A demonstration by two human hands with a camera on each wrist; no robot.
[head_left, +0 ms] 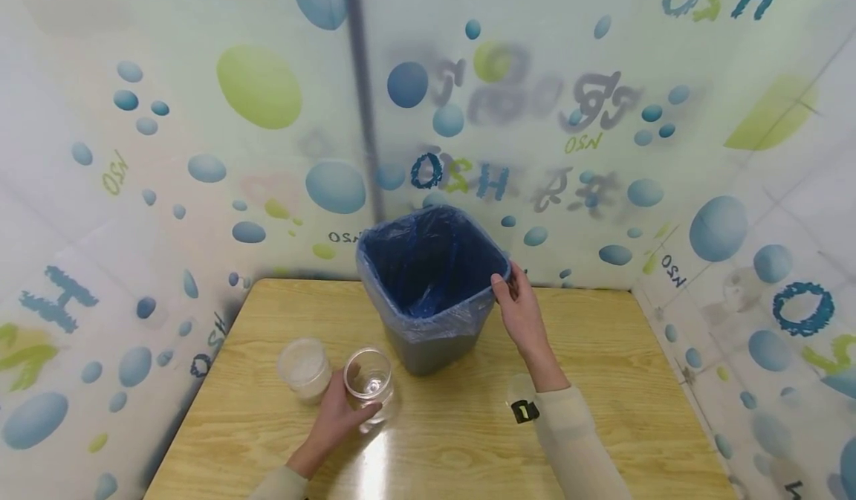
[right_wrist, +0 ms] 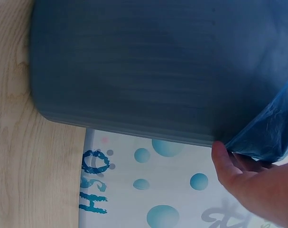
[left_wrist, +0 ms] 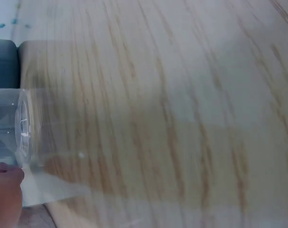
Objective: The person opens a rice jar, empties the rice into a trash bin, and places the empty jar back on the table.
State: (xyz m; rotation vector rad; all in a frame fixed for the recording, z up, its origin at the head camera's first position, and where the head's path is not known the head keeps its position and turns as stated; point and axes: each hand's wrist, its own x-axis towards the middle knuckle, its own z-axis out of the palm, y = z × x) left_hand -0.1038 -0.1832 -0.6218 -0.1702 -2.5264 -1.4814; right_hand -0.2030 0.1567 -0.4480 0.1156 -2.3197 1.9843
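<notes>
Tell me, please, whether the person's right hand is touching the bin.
Touching: the head view shows the right hand gripping the bin at its rim, where the blue liner folds over.

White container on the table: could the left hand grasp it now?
Probably not: the white container sits close beside the left hand, but that hand grips the clear jar.

Seemingly a booth, walled by printed curtains (head_left: pixel 428 132).
</notes>
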